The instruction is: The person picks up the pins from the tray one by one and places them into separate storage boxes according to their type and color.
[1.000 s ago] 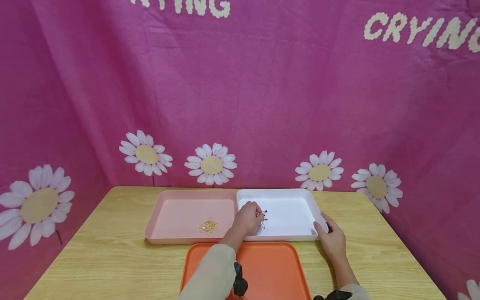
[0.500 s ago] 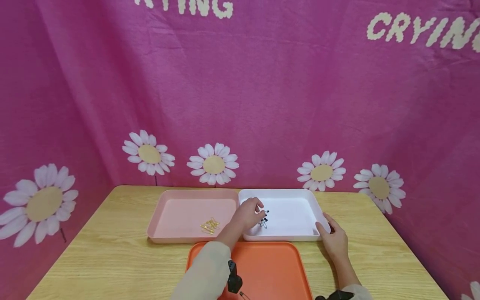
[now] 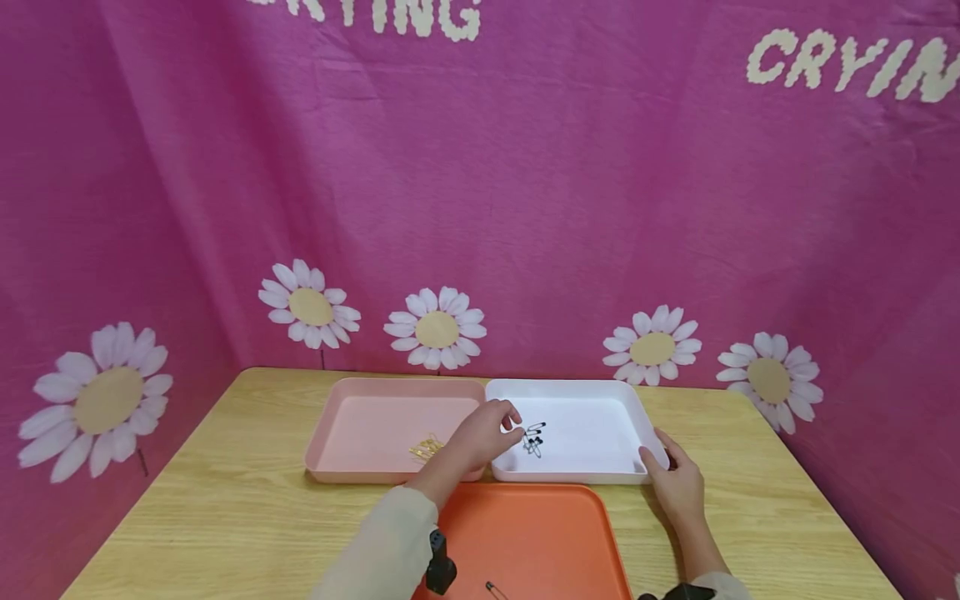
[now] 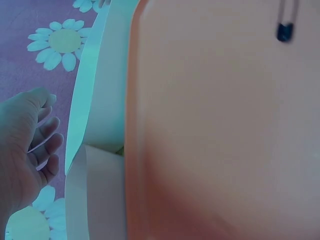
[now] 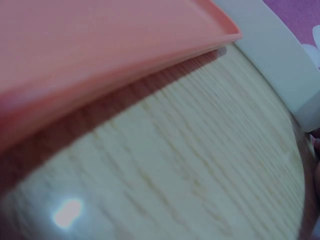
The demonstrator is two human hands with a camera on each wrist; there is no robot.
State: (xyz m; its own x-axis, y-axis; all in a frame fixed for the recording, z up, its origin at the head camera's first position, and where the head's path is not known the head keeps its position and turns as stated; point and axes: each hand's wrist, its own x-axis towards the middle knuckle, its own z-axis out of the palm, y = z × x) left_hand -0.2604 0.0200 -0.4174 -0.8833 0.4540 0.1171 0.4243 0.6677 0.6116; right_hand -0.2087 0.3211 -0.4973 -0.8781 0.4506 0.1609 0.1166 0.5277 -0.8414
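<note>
My left hand (image 3: 487, 432) hovers over the left side of the white tray (image 3: 596, 429), fingers loosely bent, with nothing between them. In the left wrist view the same hand (image 4: 25, 145) shows relaxed, parted fingers. Close to its fingertips lies a small pile of black safety pins (image 3: 534, 442) in the white tray. My right hand (image 3: 678, 492) grips that tray's right wall near the front corner, thumb at the rim and fingers on the outside. Another black safety pin (image 4: 285, 32) lies on the orange tray (image 3: 540, 533).
A pink tray (image 3: 367, 429) stands against the white one's left side. Gold safety pins (image 3: 426, 448) lie in it, partly covered by my left forearm. Both stand on a wooden table (image 3: 750, 467), before a magenta curtain (image 3: 540, 208) with daisies.
My left hand has let go of the black safety pins and drawn slightly left, leaving them on the tray. The view has shifted a little, uncovering the pin on the orange tray. My right hand keeps its grip.
</note>
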